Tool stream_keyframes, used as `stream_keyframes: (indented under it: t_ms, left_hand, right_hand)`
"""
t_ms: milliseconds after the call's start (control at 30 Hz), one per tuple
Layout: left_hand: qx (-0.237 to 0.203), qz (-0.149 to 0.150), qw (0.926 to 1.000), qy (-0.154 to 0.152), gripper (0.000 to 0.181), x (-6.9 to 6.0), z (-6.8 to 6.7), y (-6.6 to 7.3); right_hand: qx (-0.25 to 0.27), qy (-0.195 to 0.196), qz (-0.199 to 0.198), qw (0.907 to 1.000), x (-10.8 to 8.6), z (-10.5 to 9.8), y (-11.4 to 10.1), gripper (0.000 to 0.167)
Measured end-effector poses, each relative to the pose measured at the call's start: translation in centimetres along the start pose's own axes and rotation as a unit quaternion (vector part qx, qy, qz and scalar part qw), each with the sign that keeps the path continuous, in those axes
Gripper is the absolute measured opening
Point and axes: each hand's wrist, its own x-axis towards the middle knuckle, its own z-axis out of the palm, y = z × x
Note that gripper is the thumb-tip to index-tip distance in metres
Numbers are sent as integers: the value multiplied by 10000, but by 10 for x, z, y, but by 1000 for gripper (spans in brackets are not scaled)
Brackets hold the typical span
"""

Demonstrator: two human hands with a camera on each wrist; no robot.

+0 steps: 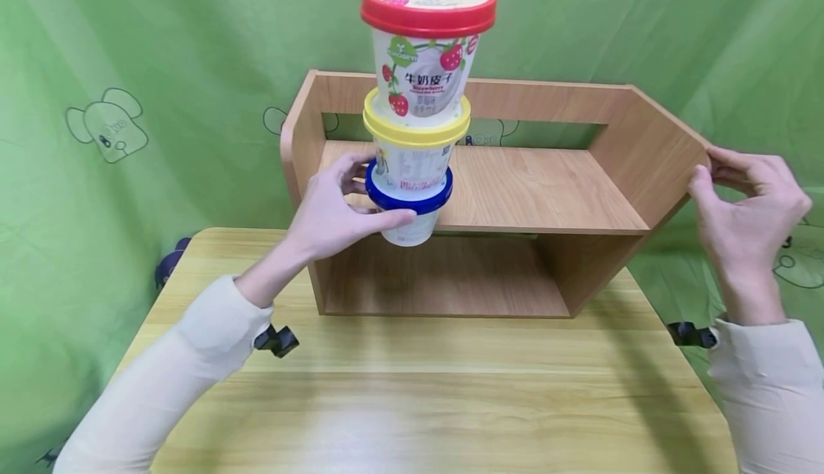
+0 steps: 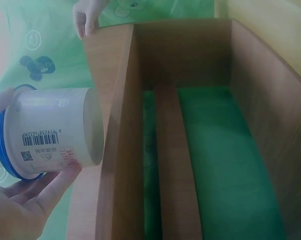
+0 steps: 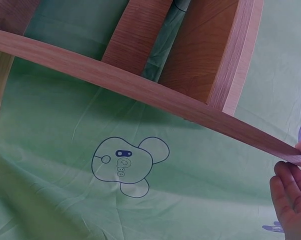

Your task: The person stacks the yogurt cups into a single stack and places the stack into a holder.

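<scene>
Three white tubs stand stacked in the air in the head view. On top is the red-lidded tub (image 1: 425, 77) printed with strawberries; below it comes a yellow-lidded tub (image 1: 415, 163), then a blue-lidded tub (image 1: 412, 229). My left hand (image 1: 335, 209) grips the blue-lidded one, thumb in front and fingers around the far side. A barcode shows on that tub (image 2: 50, 130) in the left wrist view. The wooden shelf (image 1: 541, 188) stands behind the stack. My right hand (image 1: 749, 206) pinches the front edge of its right side panel (image 1: 669, 149) between thumb and fingers.
The shelf has an upper board and a lower board (image 1: 444, 277), with a rail along the back. It stands on a light wooden table (image 1: 412, 388). A green curtain (image 1: 193, 52) with cartoon prints hangs behind. Both wrists carry small black devices.
</scene>
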Motion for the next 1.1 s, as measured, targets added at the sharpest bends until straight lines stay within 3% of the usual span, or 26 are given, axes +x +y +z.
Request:
stream_keyframes:
  t_ms: [500,1100]
  left_hand:
    - [202,-309,9991,211,83,21,2,-16]
    - [310,-596,9973,302,88,42,6,-21]
  right_hand:
    - [-21,22,-79,10000,-1,1,0,24]
    - [-22,36,-13,10000,-1,1,-1,24]
